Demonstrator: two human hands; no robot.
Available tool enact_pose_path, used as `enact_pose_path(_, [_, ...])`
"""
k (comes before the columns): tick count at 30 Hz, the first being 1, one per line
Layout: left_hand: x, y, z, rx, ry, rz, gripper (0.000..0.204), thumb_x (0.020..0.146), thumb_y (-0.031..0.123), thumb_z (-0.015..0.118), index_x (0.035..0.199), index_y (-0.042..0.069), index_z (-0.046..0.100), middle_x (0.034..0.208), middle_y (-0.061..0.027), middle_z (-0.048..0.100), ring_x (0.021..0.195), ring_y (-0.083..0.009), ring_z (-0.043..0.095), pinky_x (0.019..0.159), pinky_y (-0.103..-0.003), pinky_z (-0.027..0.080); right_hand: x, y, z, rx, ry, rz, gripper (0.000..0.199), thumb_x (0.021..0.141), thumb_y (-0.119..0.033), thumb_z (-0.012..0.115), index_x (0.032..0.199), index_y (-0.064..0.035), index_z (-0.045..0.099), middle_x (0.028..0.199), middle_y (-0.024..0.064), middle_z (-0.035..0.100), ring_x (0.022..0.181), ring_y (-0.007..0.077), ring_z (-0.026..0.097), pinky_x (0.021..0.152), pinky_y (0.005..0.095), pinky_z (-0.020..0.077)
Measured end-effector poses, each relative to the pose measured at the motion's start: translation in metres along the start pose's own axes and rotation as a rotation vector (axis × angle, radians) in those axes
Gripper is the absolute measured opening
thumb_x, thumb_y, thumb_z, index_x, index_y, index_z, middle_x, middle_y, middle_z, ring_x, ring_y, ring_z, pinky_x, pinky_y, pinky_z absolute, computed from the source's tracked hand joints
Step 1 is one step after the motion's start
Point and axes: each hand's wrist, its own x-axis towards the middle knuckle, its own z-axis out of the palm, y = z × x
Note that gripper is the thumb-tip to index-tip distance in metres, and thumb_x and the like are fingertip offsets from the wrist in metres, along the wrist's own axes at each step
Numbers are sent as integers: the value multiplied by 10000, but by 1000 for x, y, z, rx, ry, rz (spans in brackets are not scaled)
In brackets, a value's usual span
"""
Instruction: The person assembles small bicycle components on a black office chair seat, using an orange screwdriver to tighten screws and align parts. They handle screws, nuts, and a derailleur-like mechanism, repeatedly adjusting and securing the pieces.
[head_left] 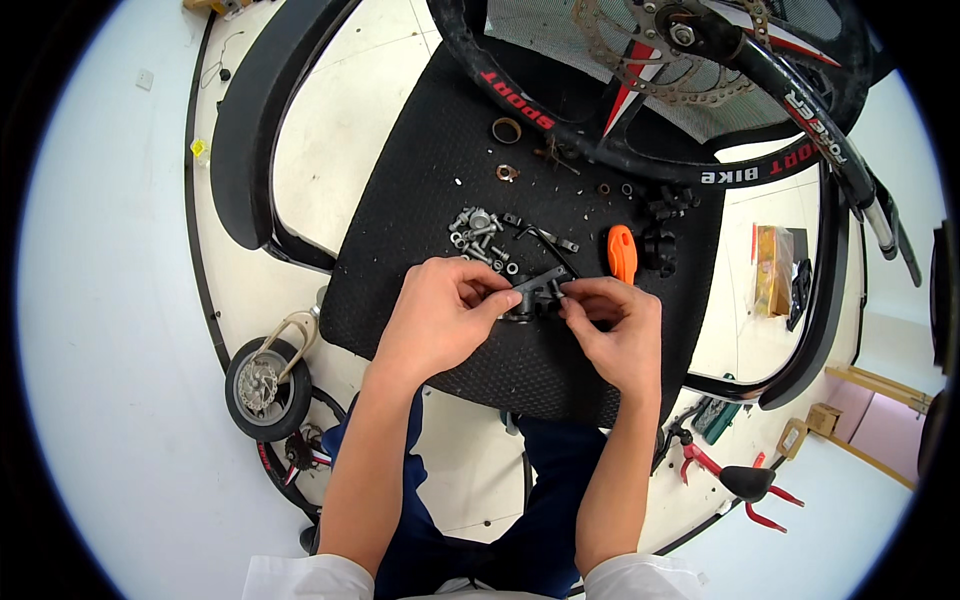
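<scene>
Over the black mesh chair seat [400, 220], my left hand [440, 315] pinches the near end of a narrow grey metal bar [540, 281] between thumb and fingers. A small bolt-like piece [557, 290] is at the bar's other end, gripped by the thumb and fingertips of my right hand [618, 330]. Under the bar sits a dark round-based part [520, 308], partly hidden by my fingers. Just beyond my left hand lies a pile of silver bolts and washers [480, 235]. An orange-handled tool [622, 254] rests beyond my right hand, beside black plastic clamps [659, 250].
A bicycle wheel [560, 135] with a disc rotor and fork leans across the seat's far side. A metal ring [506, 130] lies on the seat. Curved black armrests [240, 150] flank it. A small wheel [265, 388] stands on the floor at left, a red bike part [705, 460] at right.
</scene>
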Motion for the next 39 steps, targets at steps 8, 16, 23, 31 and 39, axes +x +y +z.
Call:
enact_pose_path(8, [0, 1, 4, 187, 159, 279, 145, 791, 108, 784, 875, -8, 757, 774, -76, 678, 579, -110, 561, 540, -241, 433, 5, -4, 9, -119, 66, -61, 132, 788, 19, 745, 914, 51, 722, 809, 73, 701, 647, 114, 668, 615, 230, 531])
enact_pose_path(16, [1, 7, 5, 107, 205, 287, 132, 848, 96, 738, 914, -18, 735, 801, -66, 697, 615, -87, 555, 575, -220, 439, 11, -2, 9, -173, 108, 20, 145, 794, -63, 767, 908, 21, 738, 774, 88, 696, 592, 134, 637, 545, 255, 493])
enact_pose_path(23, [8, 7, 1, -528, 84, 64, 190, 947, 78, 646, 1088, -47, 668, 936, -92, 727, 802, -106, 650, 680, -226, 504, 20, -1, 22, -276, 101, -55, 150, 800, -96, 753, 913, 1, 750, 762, 99, 674, 592, 196, 630, 585, 308, 498])
enact_pose_path(31, [11, 12, 5, -783, -83, 62, 233, 980, 100, 562, 1163, -38, 603, 1044, -153, 700, 889, -192, 676, 774, -302, 526, 38, -2, 32, -376, 71, -155, 164, 817, -132, 716, 951, -48, 761, 775, 77, 661, 720, 261, 670, 668, 366, 523])
enact_pose_path(39, [15, 3, -1, -977, -120, 114, 243, 1050, 239, 471, 1081, 19, 571, 846, -67, 615, 755, -151, 584, 679, -276, 444, 39, -3, 29, -455, 61, -213, 171, 786, -94, 728, 947, -51, 763, 839, 62, 688, 655, 213, 629, 615, 327, 481])
